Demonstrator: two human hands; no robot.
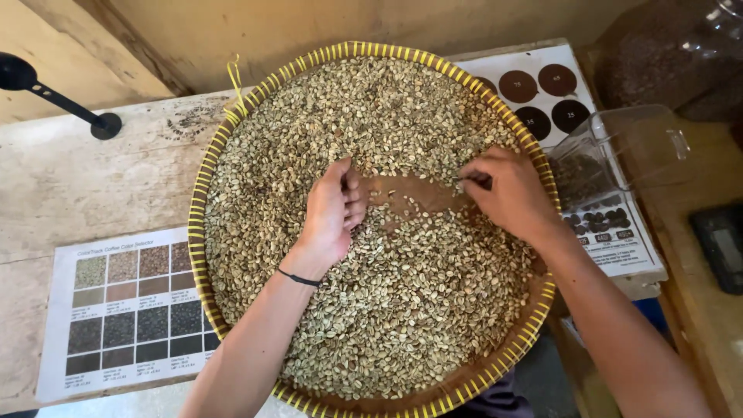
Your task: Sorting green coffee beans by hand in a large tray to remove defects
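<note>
A round woven tray (203, 193) with a yellow rim lies before me, covered in pale green unroasted coffee beans (371, 116). My left hand (331, 213) rests on the beans near the middle, fingers curled loosely, a thin black band on the wrist. My right hand (507, 193) sits to the right of it, fingertips pinched together at the edge of a bare brown patch (410, 193) swept free of beans. Whether a bean is between those fingertips is too small to tell.
A printed chart of bean colour squares (128, 310) lies at the left on the worn wooden table (77, 178). Another sheet with dark circles (542, 93) sits at the upper right, under a clear plastic container (619, 147). A black long-handled scoop (54, 97) lies at the far left. A dark scale (720, 244) sits right.
</note>
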